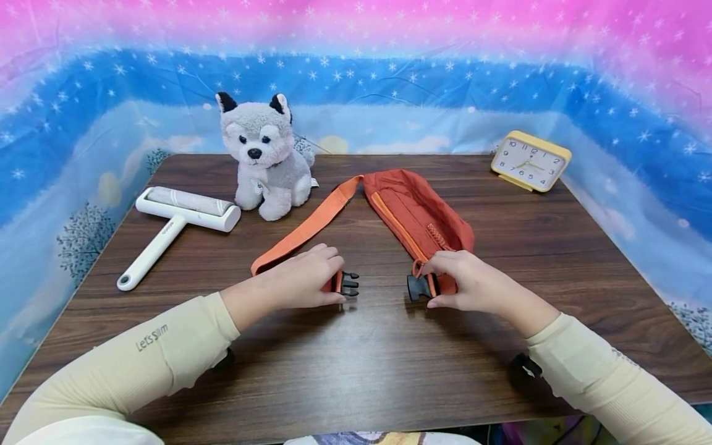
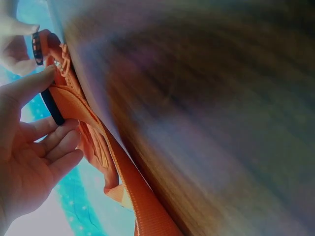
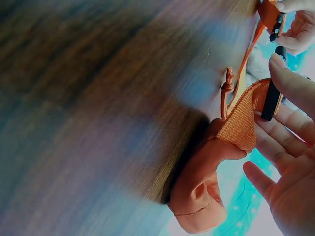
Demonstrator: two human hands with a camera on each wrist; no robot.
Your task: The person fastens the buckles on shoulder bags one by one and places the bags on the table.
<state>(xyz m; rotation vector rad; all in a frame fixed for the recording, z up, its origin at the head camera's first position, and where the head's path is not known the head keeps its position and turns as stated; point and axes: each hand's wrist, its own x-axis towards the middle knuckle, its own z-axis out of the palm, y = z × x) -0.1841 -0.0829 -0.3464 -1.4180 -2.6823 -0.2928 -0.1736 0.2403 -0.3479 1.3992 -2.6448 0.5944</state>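
A rust-red waist bag (image 1: pixel 408 207) with an orange zip lies on the table, its orange strap (image 1: pixel 311 227) looping out to the left. My left hand (image 1: pixel 311 278) pinches the black pronged buckle half (image 1: pixel 349 284) at the strap's end between thumb and fingers. Opposite it, my right hand (image 1: pixel 464 281) pinches the black socket buckle half (image 1: pixel 418 288) by the bag's near end. The two halves face each other with a gap between them. In the right wrist view the thumb presses on the socket half (image 3: pixel 271 101), and short webbing joins it to the bag.
A grey and white plush husky (image 1: pixel 267 157) sits at the back left. Beside it lies a white lint roller (image 1: pixel 186 213), handle toward the near left. At the back right stands a yellow alarm clock (image 1: pixel 531 162). A snowflake-patterned cloth (image 1: pixel 356 80) hangs around the brown wooden table (image 1: pixel 345 371).
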